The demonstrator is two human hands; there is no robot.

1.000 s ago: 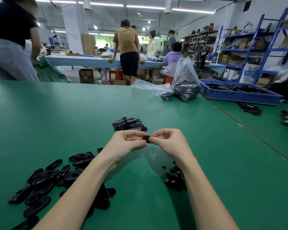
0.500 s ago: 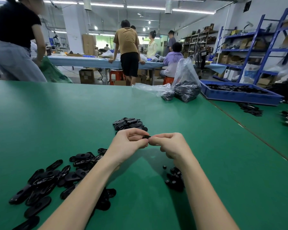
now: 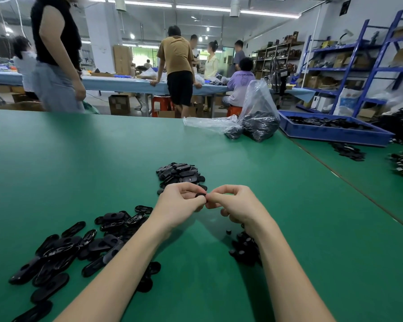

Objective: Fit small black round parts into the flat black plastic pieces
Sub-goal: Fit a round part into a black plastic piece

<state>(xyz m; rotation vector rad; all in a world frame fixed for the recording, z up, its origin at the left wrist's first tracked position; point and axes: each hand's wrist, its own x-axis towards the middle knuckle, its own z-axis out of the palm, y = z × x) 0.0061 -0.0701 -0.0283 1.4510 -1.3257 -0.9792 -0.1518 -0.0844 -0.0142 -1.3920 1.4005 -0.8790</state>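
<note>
Both hands, left hand (image 3: 180, 203) and right hand (image 3: 236, 205), pinch one flat black piece (image 3: 201, 195) between them

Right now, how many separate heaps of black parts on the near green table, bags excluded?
3: flat pieces heap at near left, finished stack beyond the hands, small round parts under the right forearm, partly hidden.

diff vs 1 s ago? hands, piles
Little changed. Both hands edged slightly toward the far pile; left hand and right hand still pinch the same small black piece between them. In the background, the person in the black top stepped right. Piles unmoved.
</note>
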